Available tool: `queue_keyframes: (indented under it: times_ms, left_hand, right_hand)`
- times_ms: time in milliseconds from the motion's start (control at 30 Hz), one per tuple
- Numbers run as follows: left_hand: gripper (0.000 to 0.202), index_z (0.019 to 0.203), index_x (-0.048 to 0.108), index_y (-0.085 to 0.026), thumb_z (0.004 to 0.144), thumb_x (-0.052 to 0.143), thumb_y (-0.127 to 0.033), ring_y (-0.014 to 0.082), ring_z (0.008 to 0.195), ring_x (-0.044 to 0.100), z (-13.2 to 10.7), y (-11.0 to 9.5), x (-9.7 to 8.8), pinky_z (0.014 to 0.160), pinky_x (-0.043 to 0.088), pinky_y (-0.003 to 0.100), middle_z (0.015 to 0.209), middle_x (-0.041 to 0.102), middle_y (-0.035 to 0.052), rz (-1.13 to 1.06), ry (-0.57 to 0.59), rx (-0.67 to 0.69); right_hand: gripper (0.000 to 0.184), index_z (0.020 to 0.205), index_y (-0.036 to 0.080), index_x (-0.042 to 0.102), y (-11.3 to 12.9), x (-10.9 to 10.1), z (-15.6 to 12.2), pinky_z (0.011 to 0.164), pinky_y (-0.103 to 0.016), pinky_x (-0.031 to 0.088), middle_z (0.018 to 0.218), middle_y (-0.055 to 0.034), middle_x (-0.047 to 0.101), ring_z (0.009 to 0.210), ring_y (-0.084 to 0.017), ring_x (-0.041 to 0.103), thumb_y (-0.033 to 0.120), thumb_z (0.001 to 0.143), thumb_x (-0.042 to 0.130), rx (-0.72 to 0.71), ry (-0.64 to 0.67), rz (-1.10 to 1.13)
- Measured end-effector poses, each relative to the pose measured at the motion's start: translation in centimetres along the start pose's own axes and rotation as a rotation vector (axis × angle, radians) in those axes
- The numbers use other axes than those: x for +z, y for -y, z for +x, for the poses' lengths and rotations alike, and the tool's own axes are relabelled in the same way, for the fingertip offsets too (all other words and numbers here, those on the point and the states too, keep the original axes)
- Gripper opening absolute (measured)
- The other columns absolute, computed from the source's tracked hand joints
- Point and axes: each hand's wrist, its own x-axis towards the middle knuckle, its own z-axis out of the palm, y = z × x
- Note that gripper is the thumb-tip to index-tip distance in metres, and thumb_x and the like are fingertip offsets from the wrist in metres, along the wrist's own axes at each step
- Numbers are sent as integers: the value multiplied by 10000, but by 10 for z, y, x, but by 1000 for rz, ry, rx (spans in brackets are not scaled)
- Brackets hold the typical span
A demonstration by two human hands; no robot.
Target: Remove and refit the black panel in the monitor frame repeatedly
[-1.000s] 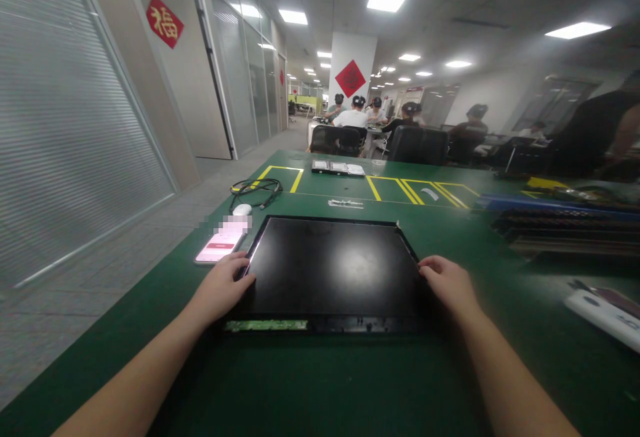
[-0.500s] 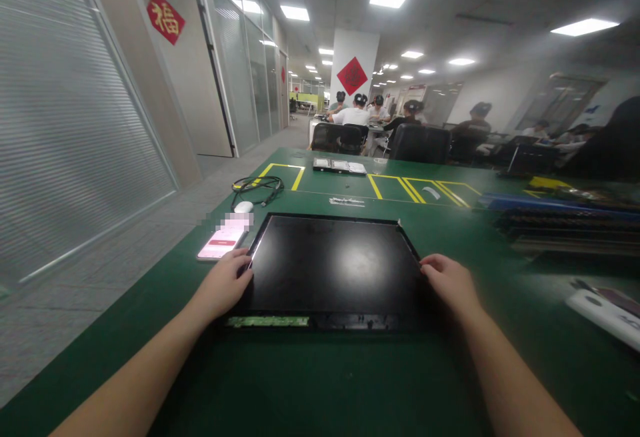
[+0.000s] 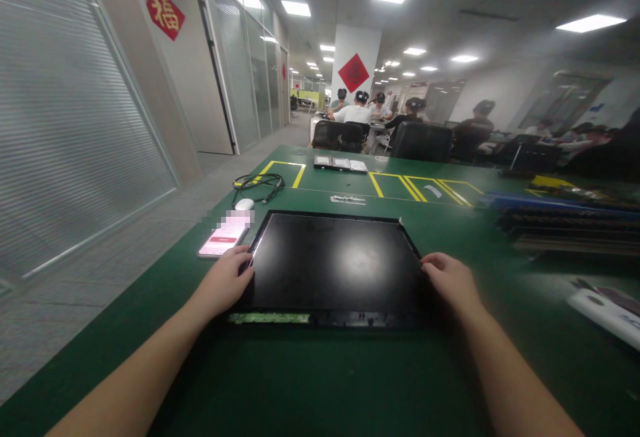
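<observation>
A black display panel (image 3: 335,263) in a dark frame lies screen up on the green table in front of me. Along its near edge runs a narrow green circuit board strip (image 3: 269,318). My left hand (image 3: 229,278) grips the panel's left side, thumb on top and fingers at the outer edge. On the opposite side my right hand (image 3: 453,280) pinches the right edge with thumb and fingers closed. The undersides of the fingers are hidden.
Beyond my left hand lie a lit phone (image 3: 223,242), a white mouse (image 3: 245,204) and a coiled black cable (image 3: 259,187). Several hard drives (image 3: 340,164) sit at the back. To the right are stacked dark parts (image 3: 560,223) and a white device (image 3: 605,313). People sit farther off.
The view has tilted slightly downward or shifted a little. Both hands keep their places on the panel's sides, and the panel has not visibly moved on the table.
</observation>
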Motion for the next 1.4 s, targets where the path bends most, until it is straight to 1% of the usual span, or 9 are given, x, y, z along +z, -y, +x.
queue_keyframes:
  times_ms: [100,300,400,500,633,733,833,1133,1400]
  left_hand:
    - [375,992,780,-159,809,522,-362,384,1298,601,0,1,-1,1130,439,472,1412,643,187,-1,-7,-3]
    - [438,1033,775,-133,830,480,-383,392,1347,558,0,1,3,1152,400,516,1449,595,227,5,34,8]
    - [511,1132,757,-137,833,483,-448,395,1394,510,-2,-1,5,1147,399,530,1497,542,229,-25,52,20]
    - [587,1247,703,-131,819,507,-481,390,1404,498,-4,-1,5,1155,383,531,1489,547,227,-28,50,65]
    - [600,1237,693,-156,801,544,-541,391,1361,538,-4,5,-5,1133,411,523,1464,584,201,-24,68,134]
    - [579,1221,685,-172,808,569,-561,375,1255,615,-4,10,-15,1085,458,507,1362,669,171,-14,76,175]
    - [601,1249,674,-176,804,607,-573,371,1242,619,-4,14,-21,1086,453,505,1342,688,163,10,72,211]
    - [721,1372,664,-252,710,775,-515,372,1391,521,-11,17,-26,1168,390,509,1503,596,115,33,242,271]
    - [748,1412,636,-292,697,823,-411,383,1432,471,-12,14,-28,1160,397,536,1572,519,113,48,278,312]
  right_hand:
    - [215,868,247,774,0,1,1,727,-314,446,864,-39,767,823,-218,675,305,792,581,-10,-9,2]
    - [218,886,245,773,-3,2,2,730,-315,444,868,-34,769,831,-219,674,308,798,583,-15,-7,-14]
    - [218,891,249,774,-3,2,2,733,-316,445,872,-35,771,832,-220,676,306,800,584,-20,-8,-21]
    - [214,884,252,774,-2,2,2,732,-317,447,870,-35,771,832,-222,676,308,798,587,-13,-6,-18]
    - [210,877,254,773,-1,2,1,729,-314,446,864,-32,769,832,-221,677,308,796,586,-6,-5,-13]
    - [213,881,250,771,-1,1,1,736,-316,445,883,-36,771,845,-223,679,306,799,582,1,-5,-17]
    - [213,884,248,771,0,1,1,746,-317,446,892,-38,771,857,-225,679,305,797,585,13,7,-10]
    - [213,873,248,774,1,-1,1,749,-319,447,890,-39,770,855,-226,679,314,791,589,8,8,-6]
    - [208,842,247,773,3,-1,0,727,-318,448,869,-41,771,828,-224,679,309,776,586,-10,-15,-3]
